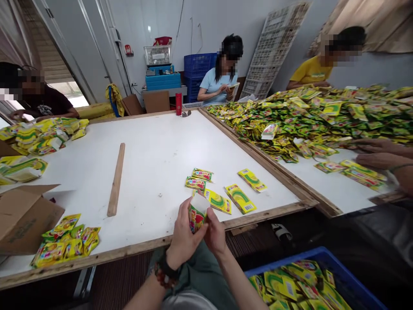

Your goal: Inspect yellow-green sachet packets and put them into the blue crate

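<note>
Close to the front edge of the table, a small yellow-green printed carton (197, 216) with its white end flap raised is between my two hands. My left hand (184, 236) wraps round its left side, and my right hand (217, 232) grips the right side. Just beyond my fingers lie two small printed packets (195, 184), one behind the other. A flat yellow carton (219, 201) rests beside my right hand, partly hidden near the fingers. Two more flat cartons, a nearer one (240, 199) and a farther one (252, 180), lie to the right.
The white table (151, 155) has a raised wooden rim (135, 249). A loose wooden strip (116, 181), yellow packets (69, 241) and a cardboard box (29, 219) are left. A blue crate (348, 280) of cartons stands below right. Co-workers sit around; a large packet heap (309, 116) lies right.
</note>
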A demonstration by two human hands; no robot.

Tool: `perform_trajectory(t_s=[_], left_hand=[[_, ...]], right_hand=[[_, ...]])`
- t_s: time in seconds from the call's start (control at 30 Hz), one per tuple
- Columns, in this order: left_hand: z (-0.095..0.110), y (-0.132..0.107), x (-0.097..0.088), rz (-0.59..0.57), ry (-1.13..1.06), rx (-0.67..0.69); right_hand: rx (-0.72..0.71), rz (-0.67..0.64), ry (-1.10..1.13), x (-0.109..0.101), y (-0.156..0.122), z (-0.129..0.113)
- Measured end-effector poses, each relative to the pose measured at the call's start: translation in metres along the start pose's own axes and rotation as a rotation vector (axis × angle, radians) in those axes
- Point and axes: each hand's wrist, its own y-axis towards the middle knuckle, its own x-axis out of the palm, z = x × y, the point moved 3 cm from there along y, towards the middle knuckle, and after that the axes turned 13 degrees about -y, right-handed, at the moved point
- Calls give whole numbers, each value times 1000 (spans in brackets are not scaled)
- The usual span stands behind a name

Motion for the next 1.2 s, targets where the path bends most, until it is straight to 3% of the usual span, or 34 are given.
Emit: perform_trajectory(t_s=[0.07,0.13,0.27,0.37,0.53,0.67,0.83,1.03,1.2], left_hand=[[-12,-7,9,118,23,-17],[-23,-13,13,173,70,58],[-32,-20,20,146,131,360],[-32,-22,22,98,178,429],[-26,-20,18,50,138,317],[-29,-18,19,-16,135,139],[-38,-18,24,-68,216,-46],[-40,-18,24,-42,209,-3],[-36,-17,22,-101,185,11]], right_hand=[[9,-10,-57,-3,-6,-6],[27,24,-102,-7,-12,-13],[108,158,-71,-13,-20,-16],[104,256,-114,-18,-25,-12],[-153,117,-558,-13,-34,-21],[-213,175,-830,-13,-31,-31],[-171,112,-833,-16,-18,-37],[-251,-120,-1013,-20,-27,-38],[-237,-92,-998,-27,-43,-29]])
